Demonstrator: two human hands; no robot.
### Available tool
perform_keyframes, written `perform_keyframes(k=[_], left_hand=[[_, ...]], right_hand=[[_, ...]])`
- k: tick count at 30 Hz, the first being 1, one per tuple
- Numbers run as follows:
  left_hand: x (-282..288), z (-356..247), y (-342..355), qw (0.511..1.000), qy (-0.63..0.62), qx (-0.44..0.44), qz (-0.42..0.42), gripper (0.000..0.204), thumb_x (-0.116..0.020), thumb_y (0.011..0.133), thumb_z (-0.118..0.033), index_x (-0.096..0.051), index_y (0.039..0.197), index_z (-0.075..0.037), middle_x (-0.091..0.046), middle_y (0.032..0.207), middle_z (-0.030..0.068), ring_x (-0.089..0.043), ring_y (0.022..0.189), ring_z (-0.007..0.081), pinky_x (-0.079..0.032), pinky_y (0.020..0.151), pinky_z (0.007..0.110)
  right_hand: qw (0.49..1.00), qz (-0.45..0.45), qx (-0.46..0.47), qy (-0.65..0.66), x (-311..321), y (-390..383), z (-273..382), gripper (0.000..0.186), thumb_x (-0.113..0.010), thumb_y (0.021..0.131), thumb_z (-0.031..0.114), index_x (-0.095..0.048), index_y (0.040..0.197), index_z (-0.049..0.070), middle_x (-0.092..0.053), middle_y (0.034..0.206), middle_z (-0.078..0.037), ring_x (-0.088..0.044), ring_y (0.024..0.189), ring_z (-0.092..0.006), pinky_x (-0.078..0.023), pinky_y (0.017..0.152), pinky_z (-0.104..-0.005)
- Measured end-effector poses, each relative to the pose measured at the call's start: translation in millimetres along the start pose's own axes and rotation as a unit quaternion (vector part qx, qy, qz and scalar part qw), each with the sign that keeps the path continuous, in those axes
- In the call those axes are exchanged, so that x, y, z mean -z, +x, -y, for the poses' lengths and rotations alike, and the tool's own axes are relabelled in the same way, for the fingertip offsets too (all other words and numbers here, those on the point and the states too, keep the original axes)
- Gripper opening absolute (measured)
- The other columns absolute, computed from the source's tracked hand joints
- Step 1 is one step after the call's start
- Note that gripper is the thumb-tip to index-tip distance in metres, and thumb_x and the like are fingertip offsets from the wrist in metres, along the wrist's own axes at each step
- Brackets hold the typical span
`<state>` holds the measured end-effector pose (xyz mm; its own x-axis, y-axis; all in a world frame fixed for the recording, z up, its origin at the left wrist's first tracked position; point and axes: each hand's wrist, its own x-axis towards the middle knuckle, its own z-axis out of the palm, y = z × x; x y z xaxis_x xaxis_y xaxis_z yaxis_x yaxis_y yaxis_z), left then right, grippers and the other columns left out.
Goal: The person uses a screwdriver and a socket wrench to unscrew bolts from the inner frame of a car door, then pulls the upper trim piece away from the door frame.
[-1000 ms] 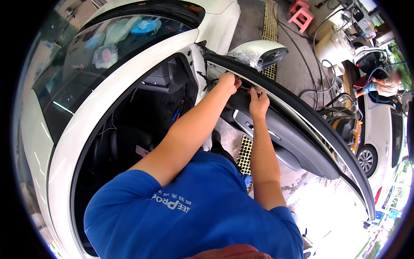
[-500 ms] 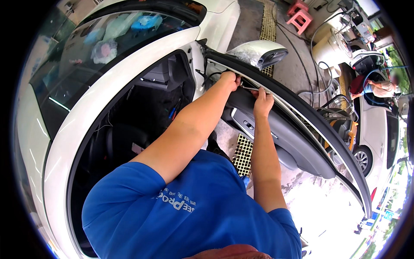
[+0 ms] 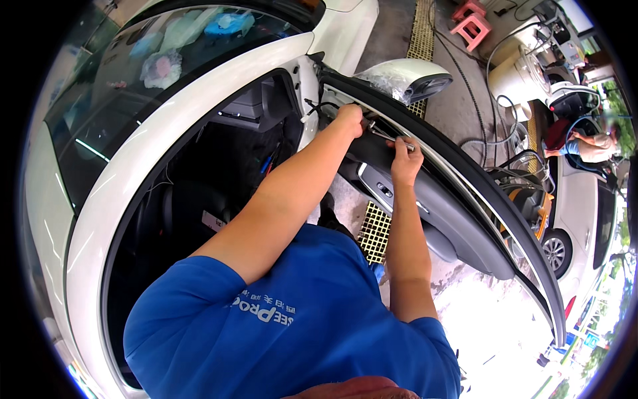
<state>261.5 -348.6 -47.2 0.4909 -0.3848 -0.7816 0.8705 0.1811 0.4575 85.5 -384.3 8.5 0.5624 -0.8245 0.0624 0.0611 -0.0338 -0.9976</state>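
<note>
One tool [image 3: 384, 133]: near the top of panel [image 3: 458, 234]
Right hand [image 3: 406, 161]: fingers curled around tool
Left hand [image 3: 349, 121]: fingers bent, I cannot tell the hold
Panel: may get scratched, if tool slips

Free room lies between the forearms [image 3: 407, 233]; the door [image 3: 458, 223] blocks beyond.

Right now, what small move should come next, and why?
Probably steady the metal tool near its far end with the left hand. The right hand grips its near end, while the far end points toward the left hand over the open car door. What the left fingers touch is hidden, so this is a guess.
</note>
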Motion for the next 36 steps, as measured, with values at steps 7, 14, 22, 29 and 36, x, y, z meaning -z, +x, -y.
perform_keyframes(k=[7,14,22,29,36], left_hand=[[8,-9,11,0.997,-0.048,0.041,0.055,0.013,-0.043,0.09,-0.013,-0.055,0.087,-0.008,-0.057,0.073,0.0092,-0.055,0.06,0.021,-0.043,0.049,0.036],[6,-1,10,0.998,0.004,0.046,0.041,0.015,-0.042,0.09,-0.011,-0.056,0.083,-0.009,-0.055,0.065,0.0063,-0.051,0.054,0.0178,-0.039,0.048,0.032],[1,1,-6,0.999,0.017,0.007,0.029,0.016,-0.044,0.092,-0.012,-0.057,0.083,-0.009,-0.056,0.065,0.0048,-0.051,0.053,0.0149,-0.036,0.046,0.027],[-1,4,-10,0.999,0.014,-0.009,0.04,0.015,-0.044,0.096,-0.014,-0.057,0.091,-0.007,-0.059,0.072,0.0051,-0.055,0.059,0.0161,-0.042,0.049,0.028],[11,1,28,0.98,-0.161,0.06,0.097,0.017,-0.042,0.095,-0.015,-0.053,0.095,-0.002,-0.057,0.083,0.0114,-0.055,0.065,0.0227,-0.047,0.056,0.035]], right_hand=[[0.968,0.004,0.065,-0.244,-44,5,15,0.022,-0.066,0.079,0.016,-0.065,0.087,-0.004,-0.069,0.08,-0.015,-0.066,0.076,-0.0217,-0.049,0.074,-0.0302],[0.972,-0.027,-0.009,-0.233,-42,7,17,0.022,-0.064,0.08,0.019,-0.067,0.085,-0.003,-0.069,0.073,-0.011,-0.064,0.07,-0.0194,-0.048,0.07,-0.03],[0.965,-0.029,0.006,-0.261,-40,6,15,0.022,-0.063,0.081,0.02,-0.067,0.085,-0.001,-0.069,0.077,-0.012,-0.067,0.073,-0.0236,-0.049,0.072,-0.0323],[0.923,0.005,0.132,-0.361,-42,-11,13,0.022,-0.062,0.083,0.022,-0.064,0.094,0.003,-0.066,0.084,-0.018,-0.064,0.079,-0.0342,-0.049,0.073,-0.0392],[0.878,0.084,0.192,-0.431,-91,-4,46,0.018,-0.057,0.084,0.018,-0.058,0.09,0.001,-0.066,0.085,-0.019,-0.064,0.079,-0.0362,-0.051,0.072,-0.0404]])
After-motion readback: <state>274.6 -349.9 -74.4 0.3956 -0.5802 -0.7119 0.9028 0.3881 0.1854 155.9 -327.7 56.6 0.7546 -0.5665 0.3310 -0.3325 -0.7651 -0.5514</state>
